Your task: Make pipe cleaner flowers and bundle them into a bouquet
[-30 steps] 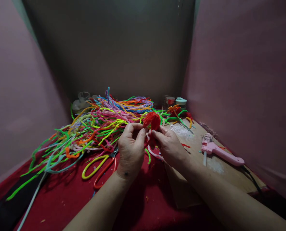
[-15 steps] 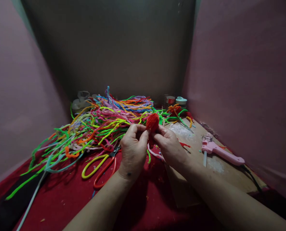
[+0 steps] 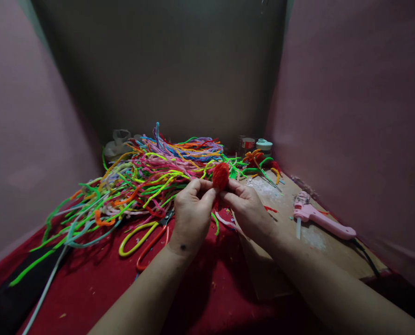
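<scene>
Between my two hands, a small fuzzy red piece, rounded and apparently made of pipe cleaner, (image 3: 220, 176) stands upright above the table. My left hand (image 3: 195, 211) pinches its lower left side between thumb and fingers. From the other side, my right hand (image 3: 247, 207) pinches the base in the same way. The fingertips hide the bottom of the red piece. Just left of my left wrist lie scissors (image 3: 137, 239) with one yellow and one red handle loop, their blades under the pile of colourful pipe cleaners (image 3: 165, 177).
A pink glue gun (image 3: 321, 218) with a glue stick rests on a brown board (image 3: 336, 260) at the right, its cord trailing off the edge. Orange pipe-cleaner pieces (image 3: 254, 158), a jar with a pale lid (image 3: 264, 145) and a plastic bag (image 3: 118, 145) sit behind. Red cloth (image 3: 99, 288) covers the table.
Both hands keep their pinch on the red piece, which has tilted slightly and stands a little more upright. The rest of the scene only shifts slightly with the camera.
</scene>
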`<move>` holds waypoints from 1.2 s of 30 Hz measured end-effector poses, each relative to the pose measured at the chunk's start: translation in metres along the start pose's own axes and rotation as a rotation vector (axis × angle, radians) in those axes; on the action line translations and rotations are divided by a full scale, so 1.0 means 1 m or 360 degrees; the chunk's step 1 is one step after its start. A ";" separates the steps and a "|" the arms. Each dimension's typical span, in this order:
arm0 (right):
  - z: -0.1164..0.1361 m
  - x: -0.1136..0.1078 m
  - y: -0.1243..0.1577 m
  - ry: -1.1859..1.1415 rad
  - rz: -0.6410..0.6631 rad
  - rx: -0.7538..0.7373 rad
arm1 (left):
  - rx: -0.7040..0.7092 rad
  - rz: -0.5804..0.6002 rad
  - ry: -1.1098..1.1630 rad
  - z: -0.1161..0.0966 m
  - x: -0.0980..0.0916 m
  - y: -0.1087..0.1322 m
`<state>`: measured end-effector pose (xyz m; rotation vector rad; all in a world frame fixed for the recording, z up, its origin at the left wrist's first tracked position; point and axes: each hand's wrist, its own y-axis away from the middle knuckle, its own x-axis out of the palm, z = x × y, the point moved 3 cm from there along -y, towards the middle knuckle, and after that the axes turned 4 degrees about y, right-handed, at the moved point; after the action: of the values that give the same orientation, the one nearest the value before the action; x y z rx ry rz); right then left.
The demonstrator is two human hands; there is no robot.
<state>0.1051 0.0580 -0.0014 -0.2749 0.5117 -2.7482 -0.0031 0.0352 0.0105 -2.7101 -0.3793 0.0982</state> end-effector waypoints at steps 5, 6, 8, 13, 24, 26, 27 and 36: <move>-0.003 -0.002 -0.004 -0.0274 0.0115 0.0052 | -0.0107 0.0064 0.0218 0.001 0.000 -0.002; -0.003 -0.003 -0.004 -0.0303 0.0113 0.0072 | -0.0120 0.0068 0.0225 0.001 0.000 -0.002; -0.004 -0.003 -0.004 -0.0349 0.0093 0.0125 | -0.0126 0.0065 0.0183 0.002 0.000 -0.002; -0.007 -0.004 -0.004 -0.0314 0.0063 0.0142 | -0.0051 0.0112 0.0031 0.002 0.000 -0.001; -0.005 -0.003 -0.002 -0.0234 0.0068 0.0131 | 0.0213 0.0074 -0.0210 0.001 -0.004 -0.003; -0.003 -0.002 -0.001 -0.0252 0.0088 0.0180 | 0.0147 0.0081 -0.0115 0.002 -0.006 -0.007; -0.002 -0.002 -0.001 -0.0254 0.0098 0.0194 | 0.0107 0.0091 -0.0058 0.002 -0.007 -0.009; 0.004 -0.001 0.002 -0.0022 0.0123 0.0175 | -0.0055 0.0320 0.0040 -0.002 -0.012 -0.014</move>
<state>0.1072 0.0553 0.0013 -0.2416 0.3584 -2.6861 -0.0182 0.0438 0.0184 -2.7739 -0.1010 0.1149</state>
